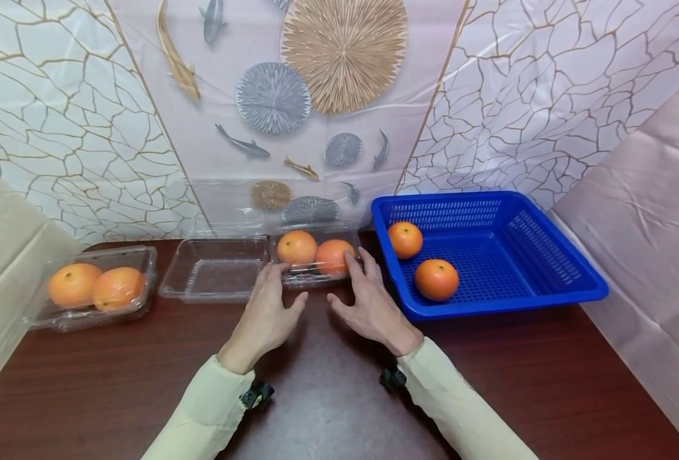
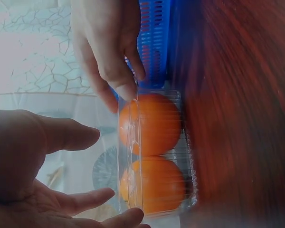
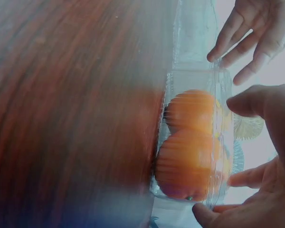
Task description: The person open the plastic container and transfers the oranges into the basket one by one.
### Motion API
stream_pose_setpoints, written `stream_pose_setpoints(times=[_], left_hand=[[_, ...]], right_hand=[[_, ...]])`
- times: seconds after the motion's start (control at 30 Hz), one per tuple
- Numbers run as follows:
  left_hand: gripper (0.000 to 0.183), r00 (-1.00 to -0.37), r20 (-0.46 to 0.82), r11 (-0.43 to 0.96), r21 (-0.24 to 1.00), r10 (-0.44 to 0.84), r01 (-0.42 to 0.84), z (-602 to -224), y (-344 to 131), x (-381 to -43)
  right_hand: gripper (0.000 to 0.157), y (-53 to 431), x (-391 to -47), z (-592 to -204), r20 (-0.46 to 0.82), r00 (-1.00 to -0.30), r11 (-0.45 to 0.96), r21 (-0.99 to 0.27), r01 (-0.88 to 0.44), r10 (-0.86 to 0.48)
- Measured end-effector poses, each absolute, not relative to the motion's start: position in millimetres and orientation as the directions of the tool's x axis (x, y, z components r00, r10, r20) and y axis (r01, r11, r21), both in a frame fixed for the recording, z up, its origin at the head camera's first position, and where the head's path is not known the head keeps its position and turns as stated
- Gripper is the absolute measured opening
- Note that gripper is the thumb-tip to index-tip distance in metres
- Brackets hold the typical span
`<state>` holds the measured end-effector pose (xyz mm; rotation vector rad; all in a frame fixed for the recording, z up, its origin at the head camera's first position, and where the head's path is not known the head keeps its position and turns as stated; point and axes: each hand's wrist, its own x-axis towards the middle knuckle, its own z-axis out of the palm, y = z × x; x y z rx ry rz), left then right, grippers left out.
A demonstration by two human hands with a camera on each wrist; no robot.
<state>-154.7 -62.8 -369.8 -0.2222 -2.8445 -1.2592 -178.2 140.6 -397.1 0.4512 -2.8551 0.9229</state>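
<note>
Two oranges (image 1: pixel 296 248) lie side by side in the middle clear plastic clamshell box (image 1: pixel 307 282), and its lid lies over them in both wrist views. My left hand (image 1: pixel 266 314) is at the box's left end, fingertips right at the lid's edge and thumb held apart. At the right end is my right hand (image 1: pixel 375 311), fingers spread and relaxed, with fingertips at the corner of the lid. Both thumbs point inward in front of the box. From the right wrist view, the orange (image 3: pixel 187 164) nearer my right hand shows through the ribbed wall.
An empty clear box (image 1: pixel 215 268) with its lid raised stands left of the middle one. Farther left, a covered box (image 1: pixel 146 281) contains two oranges. A blue plastic basket (image 1: pixel 506 301) on the right contains two loose oranges (image 1: pixel 437 280). A patterned sheet (image 1: pixel 339 147) hangs behind.
</note>
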Motion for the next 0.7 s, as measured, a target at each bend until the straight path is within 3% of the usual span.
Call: stream_pose_setpoints(times=[0.27, 0.7], left_hand=[[0.061, -0.990, 0.092, 0.663, 0.735, 0.111, 0.143, -370.6, -69.0, -158.6], [0.057, -0.995, 0.088, 0.673, 0.734, 0.038, 0.091, -370.5, -61.0, -141.7]], right_hand=[[0.088, 141.5, -177.9, -396.3, 0.177, -0.939, 0.766, -0.544, -0.343, -0.295], [0.073, 139.9, -164.7, -393.1, 0.254, -0.937, 0.777, -0.529, -0.341, -0.238]])
